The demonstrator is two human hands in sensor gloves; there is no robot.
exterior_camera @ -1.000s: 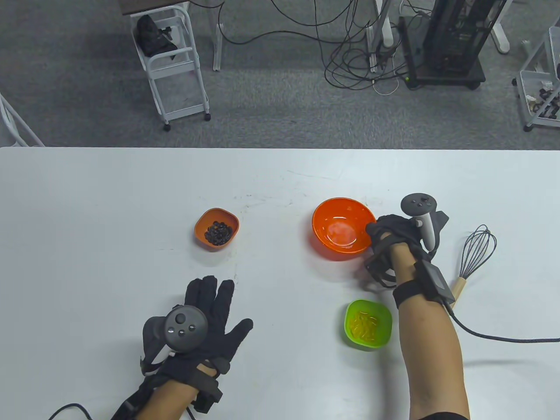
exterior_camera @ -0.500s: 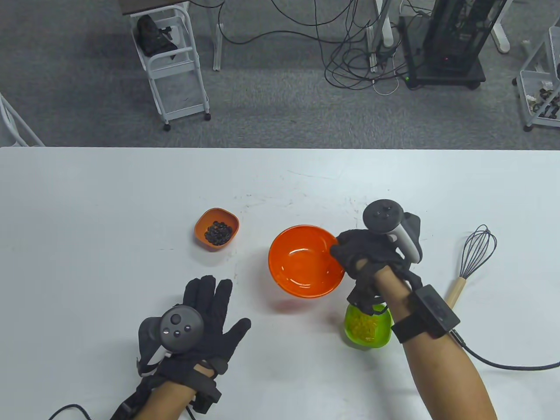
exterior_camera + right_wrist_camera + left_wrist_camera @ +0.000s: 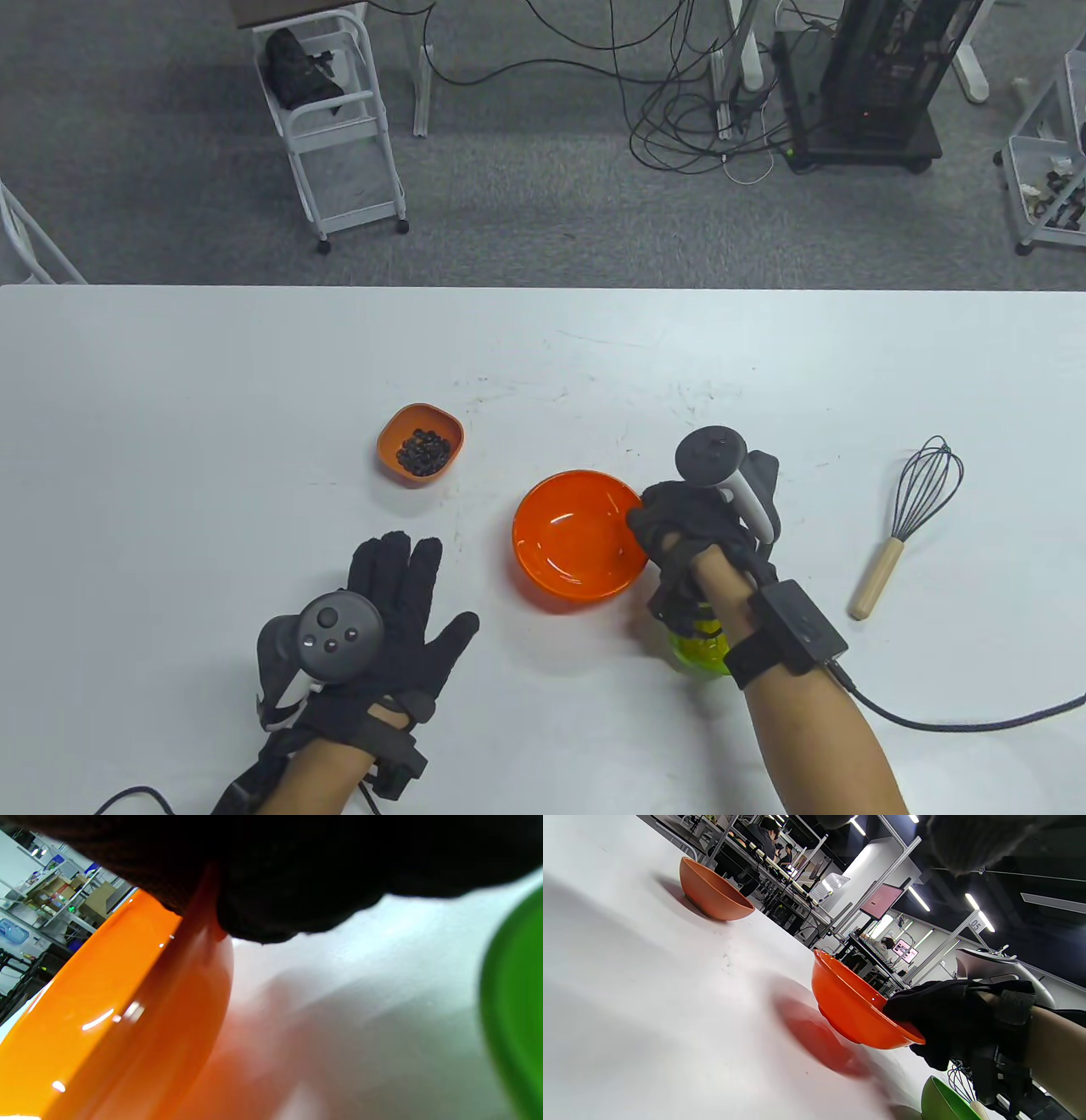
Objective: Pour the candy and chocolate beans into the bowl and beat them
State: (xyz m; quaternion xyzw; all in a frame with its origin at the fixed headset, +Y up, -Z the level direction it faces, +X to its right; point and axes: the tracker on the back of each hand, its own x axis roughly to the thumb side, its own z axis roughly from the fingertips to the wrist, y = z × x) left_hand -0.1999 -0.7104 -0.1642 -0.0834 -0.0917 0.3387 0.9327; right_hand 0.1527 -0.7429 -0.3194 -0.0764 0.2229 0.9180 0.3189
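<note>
- Since a second ago, our right hand [image 3: 691, 531] has dragged the big orange bowl [image 3: 573, 543] from mid-tabletop toward the near edge, gripping its rim.
- Our left hand [image 3: 386, 620] rests flat, fingers spread, holding nothing.
- Chocolate beans [image 3: 424, 452] sit mid-tabletop; the green candy dish [image 3: 700, 649] lies under our right wrist; the whisk [image 3: 912, 518] lies toward the right edge.

Open bench [image 3: 170, 382] fills the upper and left frame. At center the big orange bowl [image 3: 577, 543] blocks the way, the small orange dish [image 3: 421, 442] upper-left of it. The right hand [image 3: 691, 531] covers the green dish [image 3: 700, 649]; the whisk [image 3: 908, 522] lies well right.
</note>
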